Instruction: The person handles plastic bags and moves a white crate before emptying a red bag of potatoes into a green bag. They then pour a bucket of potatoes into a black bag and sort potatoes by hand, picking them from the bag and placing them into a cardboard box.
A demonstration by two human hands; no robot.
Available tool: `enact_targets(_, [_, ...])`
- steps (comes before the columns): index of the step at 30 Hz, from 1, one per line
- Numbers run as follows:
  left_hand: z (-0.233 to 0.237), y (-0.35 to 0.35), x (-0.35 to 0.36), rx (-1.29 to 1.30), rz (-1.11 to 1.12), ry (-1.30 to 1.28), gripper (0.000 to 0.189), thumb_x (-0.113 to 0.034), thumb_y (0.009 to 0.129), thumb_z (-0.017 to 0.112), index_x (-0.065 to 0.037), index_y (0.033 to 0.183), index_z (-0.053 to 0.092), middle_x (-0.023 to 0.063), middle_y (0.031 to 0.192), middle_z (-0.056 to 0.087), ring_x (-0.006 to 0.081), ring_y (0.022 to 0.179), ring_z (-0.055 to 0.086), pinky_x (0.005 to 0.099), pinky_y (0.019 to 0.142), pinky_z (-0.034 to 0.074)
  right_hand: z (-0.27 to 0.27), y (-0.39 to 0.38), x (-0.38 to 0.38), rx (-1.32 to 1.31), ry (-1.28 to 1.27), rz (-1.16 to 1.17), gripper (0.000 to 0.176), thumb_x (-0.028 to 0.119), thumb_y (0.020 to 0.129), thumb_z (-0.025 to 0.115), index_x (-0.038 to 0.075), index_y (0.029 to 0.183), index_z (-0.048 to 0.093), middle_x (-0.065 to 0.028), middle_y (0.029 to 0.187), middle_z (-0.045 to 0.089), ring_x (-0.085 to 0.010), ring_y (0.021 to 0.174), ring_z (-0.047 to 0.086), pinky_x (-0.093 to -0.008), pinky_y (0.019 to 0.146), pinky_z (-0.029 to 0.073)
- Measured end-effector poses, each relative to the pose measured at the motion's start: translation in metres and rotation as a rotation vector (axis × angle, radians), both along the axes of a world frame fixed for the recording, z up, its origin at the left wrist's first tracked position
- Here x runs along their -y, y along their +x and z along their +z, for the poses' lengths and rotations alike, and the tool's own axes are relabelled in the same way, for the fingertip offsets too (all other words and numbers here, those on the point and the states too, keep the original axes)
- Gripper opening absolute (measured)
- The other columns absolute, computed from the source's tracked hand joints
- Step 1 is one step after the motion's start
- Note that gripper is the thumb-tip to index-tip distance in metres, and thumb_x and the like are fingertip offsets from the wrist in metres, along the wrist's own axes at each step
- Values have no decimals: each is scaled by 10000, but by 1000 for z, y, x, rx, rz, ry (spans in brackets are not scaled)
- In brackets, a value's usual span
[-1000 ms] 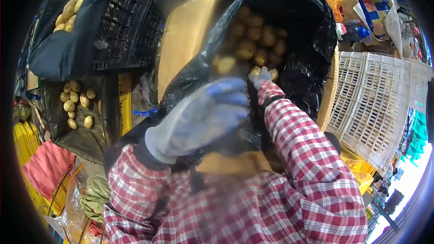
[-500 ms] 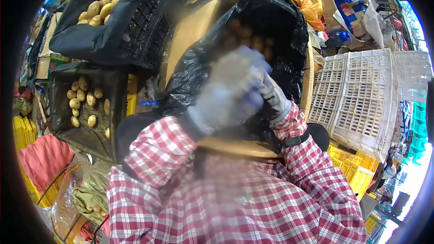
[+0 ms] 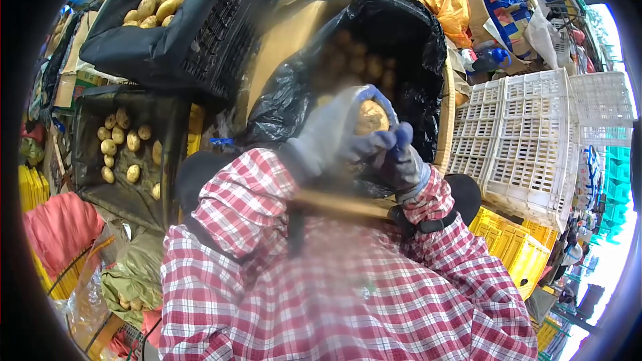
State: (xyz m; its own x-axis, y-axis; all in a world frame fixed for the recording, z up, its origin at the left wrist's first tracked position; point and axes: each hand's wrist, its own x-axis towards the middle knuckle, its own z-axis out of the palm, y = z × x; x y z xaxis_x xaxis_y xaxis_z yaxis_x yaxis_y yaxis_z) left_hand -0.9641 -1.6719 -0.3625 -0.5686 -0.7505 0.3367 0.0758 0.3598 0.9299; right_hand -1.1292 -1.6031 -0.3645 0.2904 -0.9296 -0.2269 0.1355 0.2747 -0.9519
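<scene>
Centrally in the frame, the left hand point(image 3: 328, 127) clasps a potato point(image 3: 372, 117) over the black bag point(image 3: 277, 97); whether the right hand point(image 3: 405, 168), at its lower right, grips too, I cannot tell.

The cardboard box point(image 3: 277, 53), lined with black plastic point(image 3: 284, 100), carries heaped potatoes point(image 3: 358, 63), blurred in part. At upper left, a black crate point(image 3: 227, 23) bears piled potatoes point(image 3: 164, 1) on dark sheeting point(image 3: 127, 50). Below, a dark-lined crate point(image 3: 117, 200) holds loose potatoes point(image 3: 118, 135), spread in one layer.
</scene>
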Motion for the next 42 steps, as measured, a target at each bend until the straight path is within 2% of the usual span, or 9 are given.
enact_targets(5, [4, -6, -3, 166, 103, 2, 374, -293, 831, 720, -47, 1068, 565, 87, 932, 629, 210, 842, 634, 337, 756, 508, 18, 24, -5, 47, -97, -284, 718, 60, 767, 735, 48, 1383, 365, -88, 1154, 568, -156, 958, 594, -303, 835, 510])
enact_targets(14, [-6, 4, 21, -127, 71, 984, 513, -535, 954, 480, -51, 1088, 583, 17, 868, 616, 88, 696, 561, 202, 551, 436, 17, 18, -16, 275, 41, -317, 871, 181, 740, 801, 78, 1451, 308, -80, 1201, 552, -143, 908, 588, -265, 685, 510])
enact_targets(19, [-24, 5, -3, -313, -319, 934, 395, -280, 952, 576, -50, 1263, 496, 75, 1101, 615, 139, 987, 612, 249, 708, 555, 16, 11, -22, 9, -181, -323, 760, 140, 799, 759, 64, 1436, 350, -87, 1257, 528, -120, 1008, 563, -259, 777, 497])
enact_targets(21, [-27, -7, -10, -80, -229, 332, 357, -137, 928, 605, -53, 1257, 495, 89, 1119, 606, 146, 1044, 600, 253, 795, 560, 5, 2, -26, -226, -278, -304, 708, 126, 822, 742, 53, 1422, 375, -93, 1265, 525, -115, 1063, 550, -262, 834, 493])
enact_targets(23, [-20, 0, -14, 16, -335, 1177, 547, -553, 917, 485, -57, 1134, 566, 67, 930, 643, 109, 721, 618, 172, 561, 479, 16, 14, -25, -323, -264, -257, 753, 97, 819, 739, 44, 1446, 326, -115, 1297, 507, -163, 1106, 544, -284, 888, 481])
enact_targets(26, [20, 10, -38, 30, -115, 1373, 537, -662, 871, 399, -159, 949, 570, 8, 564, 523, 110, 331, 404, 231, 309, 301, 12, 20, -31, -243, -253, -171, 850, 106, 832, 722, 42, 1497, 196, -147, 1387, 427, -237, 1214, 489, -334, 1007, 418])
enact_targets(29, [-43, 14, -58, -437, -99, 359, 708, -170, 879, 671, -130, 1424, 221, 70, 1007, 507, 125, 888, 481, 287, 813, 443, -20, 3, -36, -256, -365, -13, 829, 362, 897, 601, 54, 1510, 135, -187, 1422, 382, -271, 1279, 434, -384, 1068, 339])
enact_targets(32, [-4, 81, -76, -547, -47, 334, 742, -225, 872, 691, -134, 1436, 217, 72, 1046, 507, 162, 924, 515, 305, 797, 485, -49, -17, -39, -814, -509, 126, 641, 326, 987, 423, 35, 1495, 160, -209, 1399, 429, -281, 1302, 428, -379, 1035, 375])
enact_targets(42, [166, 296, -165, -791, 465, 55, 580, -156, 807, 719, -58, 1285, 406, 157, 1096, 583, 294, 960, 608, 406, 856, 521, -59, 30, -15, -577, -263, 337, 563, 290, 984, 453, 21, 1439, 259, -173, 1345, 478, -243, 1230, 465, -350, 999, 396])
